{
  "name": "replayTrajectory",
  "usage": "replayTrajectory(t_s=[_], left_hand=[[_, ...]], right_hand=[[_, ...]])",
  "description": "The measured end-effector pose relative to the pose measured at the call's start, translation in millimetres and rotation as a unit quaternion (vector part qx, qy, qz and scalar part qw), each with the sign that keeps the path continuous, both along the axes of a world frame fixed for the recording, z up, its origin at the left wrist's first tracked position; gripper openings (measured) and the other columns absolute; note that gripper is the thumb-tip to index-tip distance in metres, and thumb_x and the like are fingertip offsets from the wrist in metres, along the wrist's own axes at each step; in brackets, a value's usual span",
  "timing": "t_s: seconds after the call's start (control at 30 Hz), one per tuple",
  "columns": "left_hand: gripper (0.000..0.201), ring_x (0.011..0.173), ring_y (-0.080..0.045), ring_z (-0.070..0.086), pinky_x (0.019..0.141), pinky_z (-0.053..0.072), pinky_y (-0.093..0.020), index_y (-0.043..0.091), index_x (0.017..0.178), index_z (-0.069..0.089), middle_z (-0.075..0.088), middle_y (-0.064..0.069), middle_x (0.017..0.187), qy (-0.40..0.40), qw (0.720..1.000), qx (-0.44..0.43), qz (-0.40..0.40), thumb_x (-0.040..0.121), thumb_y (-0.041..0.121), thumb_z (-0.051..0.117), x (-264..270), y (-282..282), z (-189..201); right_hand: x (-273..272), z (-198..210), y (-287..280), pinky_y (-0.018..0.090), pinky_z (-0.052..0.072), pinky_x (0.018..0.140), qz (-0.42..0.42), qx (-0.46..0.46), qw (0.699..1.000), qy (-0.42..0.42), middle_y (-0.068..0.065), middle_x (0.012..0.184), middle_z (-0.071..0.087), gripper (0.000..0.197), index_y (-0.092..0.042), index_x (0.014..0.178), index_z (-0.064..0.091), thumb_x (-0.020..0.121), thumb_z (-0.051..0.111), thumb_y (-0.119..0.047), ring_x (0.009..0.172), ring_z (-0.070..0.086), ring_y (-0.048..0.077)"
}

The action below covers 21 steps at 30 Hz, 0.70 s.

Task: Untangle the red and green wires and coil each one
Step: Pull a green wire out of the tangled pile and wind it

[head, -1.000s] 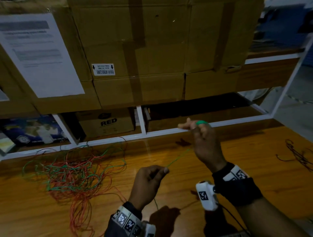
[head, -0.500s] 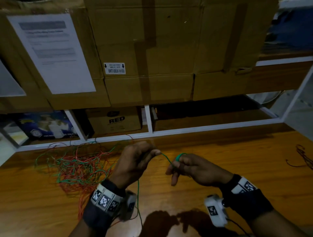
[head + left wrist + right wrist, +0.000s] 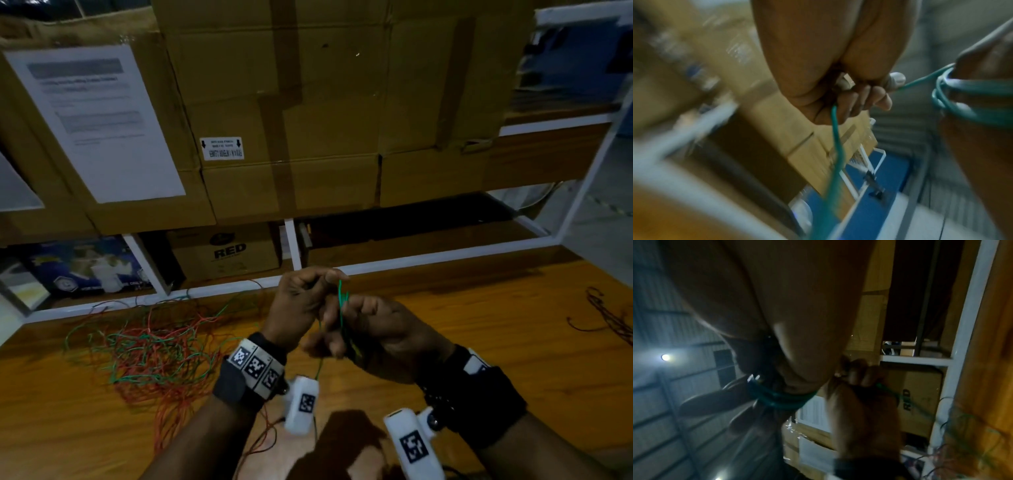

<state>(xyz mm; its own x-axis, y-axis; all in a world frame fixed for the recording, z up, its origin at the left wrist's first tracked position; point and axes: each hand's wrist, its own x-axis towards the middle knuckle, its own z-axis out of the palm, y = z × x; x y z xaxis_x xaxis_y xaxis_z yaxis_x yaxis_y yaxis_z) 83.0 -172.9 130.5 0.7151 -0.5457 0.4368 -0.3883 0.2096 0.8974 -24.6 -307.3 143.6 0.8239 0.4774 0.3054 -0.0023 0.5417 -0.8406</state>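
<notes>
**Green wire wound round the right fingers**

Pinching the green wire [image 3: 835, 129] between curled fingertips, the left hand [image 3: 297, 303] was raised just beside the right hand [image 3: 380, 334], the two nearly touching above the wooden table [image 3: 479, 342]. From the left fingers [image 3: 877, 95] one short stretch of the wire ran straight across to the right hand; the other stretch dropped below the fist toward the table.

The right hand had several turns of green wire looped round its fingers [image 3: 715, 400], a tight band of coils sitting close to the knuckles. Those fingers looked extended past the coil, with the thumb lying against the loops; how firmly it pressed could not be made out, the view being dark.

Well to the left of both hands, the tangle of red and green wires [image 3: 154, 346] lay spread loose on the table, a green strand trailing from it toward the left wrist. Behind the fingers stood stacked cardboard boxes [image 3: 308, 120] on a white shelf frame [image 3: 428, 257].
</notes>
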Motion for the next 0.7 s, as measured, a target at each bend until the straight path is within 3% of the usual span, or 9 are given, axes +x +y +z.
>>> replayTrajectory(t_s=[0.07,0.13,0.2,0.27,0.37,0.47,0.6,0.67,0.7], left_hand=[[0.020,0.075,-0.028,0.068,0.067,0.056,-0.040,0.020,0.092,0.077,0.073,-0.010,0.087,0.041,0.999,-0.026,-0.001,0.102,0.019,0.060,-10,-7,-17],[0.041,0.061,-0.017,0.058,0.059,0.048,-0.032,0.032,0.082,0.074,0.067,0.005,0.072,0.105,0.994,-0.026,-0.004,0.106,0.008,0.051,-26,-15,-32],[0.035,0.047,-0.011,0.036,0.050,0.033,-0.024,0.028,0.073,0.070,0.047,0.005,0.059,0.176,0.983,-0.009,-0.056,0.105,0.023,0.057,-43,-19,-41],[0.029,0.047,-0.015,0.025,0.050,0.025,-0.026,0.017,0.084,0.075,0.038,-0.002,0.060,0.208,0.975,0.016,-0.079,0.104,0.031,0.058,-53,-16,-52],[0.031,0.049,-0.023,0.016,0.050,0.019,-0.032,0.004,0.101,0.075,0.033,-0.007,0.060,0.178,0.980,0.059,-0.065,0.105,0.027,0.055,-56,0,-70],[0.024,0.047,-0.017,0.023,0.049,0.021,-0.029,0.013,0.100,0.079,0.036,0.000,0.057,0.111,0.990,0.090,0.002,0.101,0.029,0.062,-51,20,-75],[0.020,0.049,-0.019,0.045,0.050,0.034,-0.029,0.022,0.098,0.081,0.057,-0.003,0.057,-0.007,0.984,0.156,0.090,0.101,0.031,0.064,-39,40,-72],[0.020,0.057,-0.012,0.057,0.053,0.039,-0.023,0.021,0.099,0.081,0.069,0.009,0.068,-0.057,0.977,0.182,0.093,0.101,0.032,0.064,-39,43,-65],[0.021,0.058,-0.005,0.057,0.054,0.037,-0.016,0.019,0.099,0.080,0.067,0.018,0.068,-0.082,0.972,0.194,0.102,0.101,0.031,0.063,-38,43,-60]], right_hand=[[3,8,4,0.041,0.050,0.104,-0.043,0.084,0.995,0.010,0.008,0.095,0.075,0.027,-0.009,0.108,0.074,0.097,0.064,-0.032,0.106,0.070,0.027],[5,20,5,0.039,0.053,0.103,-0.078,0.180,0.980,0.032,0.012,0.099,0.075,0.025,-0.006,0.105,0.073,0.097,0.062,-0.026,0.115,0.069,0.028],[9,30,2,0.040,0.055,0.102,-0.150,0.231,0.960,0.051,0.014,0.101,0.074,0.027,-0.003,0.104,0.069,0.101,0.050,-0.022,0.122,0.066,0.031],[15,36,-8,0.039,0.053,0.105,-0.259,0.213,0.941,0.051,0.015,0.110,0.074,0.029,-0.003,0.111,0.062,0.105,0.040,-0.021,0.123,0.065,0.028],[30,26,-34,0.038,0.046,0.111,-0.462,0.038,0.885,0.038,0.007,0.117,0.075,0.030,-0.008,0.120,0.058,0.112,0.033,-0.021,0.120,0.066,0.018],[38,2,-55,0.046,0.045,0.110,-0.577,-0.213,0.788,0.029,-0.003,0.113,0.076,0.030,-0.017,0.115,0.065,0.112,0.036,-0.026,0.115,0.065,0.010],[31,-30,-54,0.035,0.050,0.096,-0.510,-0.499,0.699,-0.039,-0.003,0.113,0.070,0.029,-0.020,0.108,0.070,0.109,0.041,-0.017,0.112,0.063,0.014],[29,-39,-47,0.034,0.048,0.095,-0.451,-0.608,0.646,-0.095,0.003,0.116,0.068,0.028,-0.017,0.108,0.070,0.106,0.043,-0.008,0.122,0.059,0.020],[28,-39,-43,0.036,0.048,0.099,-0.408,-0.634,0.649,-0.101,0.005,0.118,0.068,0.028,-0.016,0.108,0.071,0.107,0.044,-0.010,0.127,0.056,0.021]])
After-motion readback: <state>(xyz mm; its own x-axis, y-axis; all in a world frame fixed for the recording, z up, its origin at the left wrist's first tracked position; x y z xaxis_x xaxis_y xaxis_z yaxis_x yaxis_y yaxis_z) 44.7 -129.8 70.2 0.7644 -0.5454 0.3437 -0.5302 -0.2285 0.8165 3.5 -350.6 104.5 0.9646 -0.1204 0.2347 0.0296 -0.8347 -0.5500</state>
